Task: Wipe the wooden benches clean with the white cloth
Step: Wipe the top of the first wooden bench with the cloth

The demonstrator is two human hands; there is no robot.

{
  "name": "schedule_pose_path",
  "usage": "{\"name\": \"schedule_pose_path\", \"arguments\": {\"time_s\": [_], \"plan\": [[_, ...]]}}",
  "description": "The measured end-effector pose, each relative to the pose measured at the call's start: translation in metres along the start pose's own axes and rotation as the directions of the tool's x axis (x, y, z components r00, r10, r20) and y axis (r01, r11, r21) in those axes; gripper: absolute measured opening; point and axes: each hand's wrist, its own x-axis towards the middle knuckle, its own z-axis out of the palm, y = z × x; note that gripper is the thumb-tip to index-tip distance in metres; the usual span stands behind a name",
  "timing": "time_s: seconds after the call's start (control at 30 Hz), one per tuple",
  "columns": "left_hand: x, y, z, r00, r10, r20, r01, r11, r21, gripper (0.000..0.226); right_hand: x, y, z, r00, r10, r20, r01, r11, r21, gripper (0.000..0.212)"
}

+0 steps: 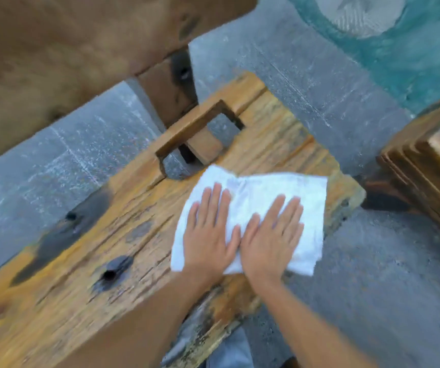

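Both hands, left (pixel 209 235) and right (pixel 272 235), press flat-fingered on the cloth (pixel 266 189) mid-wipe near the desk (pixel 86 261) end, next likely sweeping toward the unwiped length.

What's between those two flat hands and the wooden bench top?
In the head view, the white cloth lies spread between them: the left hand and right hand press flat on it, and it rests on the wooden bench.
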Motion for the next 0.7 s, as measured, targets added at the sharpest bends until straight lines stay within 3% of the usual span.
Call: {"name": "schedule_pose_path", "arguments": {"time_s": [0.17, 0.27, 0.37, 0.43, 0.5, 0.6, 0.7], "plan": [[-0.121, -0.075, -0.004, 0.981, -0.186, 0.053, 0.186, 0.982, 0.014, 0.078, -0.107, -0.037, 0.02, 0.97, -0.206, 0.128, 0.213, 0.976, -0.038, 0.07], [-0.171, -0.096, -0.012, 0.929, -0.364, 0.07, 0.365, 0.931, -0.009, 0.077, -0.136, -0.054, 0.026, 0.85, -0.485, 0.208, 0.502, 0.864, -0.038, 0.071], [-0.178, -0.089, -0.021, 0.865, -0.49, 0.105, 0.499, 0.863, -0.084, 0.076, -0.123, -0.06, 0.027, 0.716, -0.665, 0.213, 0.678, 0.735, 0.01, 0.066], [-0.164, -0.077, -0.019, 0.827, -0.557, 0.076, 0.562, 0.812, -0.156, 0.082, -0.102, -0.063, 0.027, 0.583, -0.781, 0.223, 0.79, 0.609, 0.065, 0.063], [-0.145, -0.06, -0.02, 0.751, -0.647, 0.134, 0.657, 0.711, -0.251, 0.083, -0.075, -0.07, 0.026, 0.412, -0.887, 0.209, 0.887, 0.443, 0.13, 0.06], [-0.106, -0.036, -0.016, 0.581, -0.796, 0.169, 0.798, 0.516, -0.313, 0.087, -0.018, -0.097, 0.026, 0.178, -0.97, 0.167, 0.95, 0.213, 0.226, 0.055], [-0.055, -0.017, -0.015, 0.405, -0.898, 0.172, 0.885, 0.339, -0.318, 0.09, 0.043, -0.133, 0.025, -0.025, -0.972, 0.235, 0.977, 0.026, 0.211, 0.055]]}}
